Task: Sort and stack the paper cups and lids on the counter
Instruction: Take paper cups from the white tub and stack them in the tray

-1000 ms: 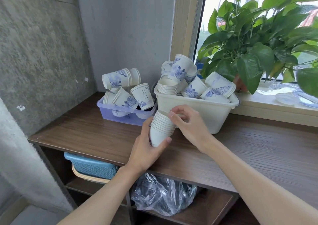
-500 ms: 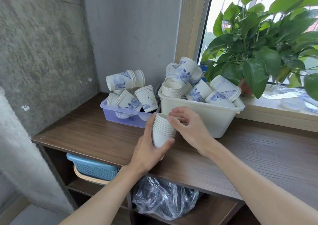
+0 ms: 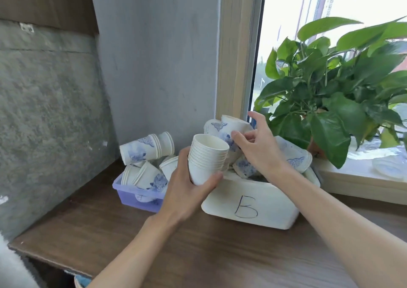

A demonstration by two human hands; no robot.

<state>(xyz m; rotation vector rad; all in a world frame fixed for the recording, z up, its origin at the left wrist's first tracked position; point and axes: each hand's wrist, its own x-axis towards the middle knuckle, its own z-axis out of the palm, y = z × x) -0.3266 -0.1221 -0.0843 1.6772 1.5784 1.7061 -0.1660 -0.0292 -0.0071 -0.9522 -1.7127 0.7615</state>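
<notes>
A nested stack of plain white cups (image 3: 207, 157) is being gripped by the left hand (image 3: 187, 190) above the counter (image 3: 198, 254). A blue-printed cup (image 3: 231, 131) (atop the white bin (image 3: 253, 204) marked "B") is being pinched by the right hand's (image 3: 259, 146) fingers (image 3: 239, 139).

White bin (image 3: 253, 208) bears a handwritten "B".
</notes>
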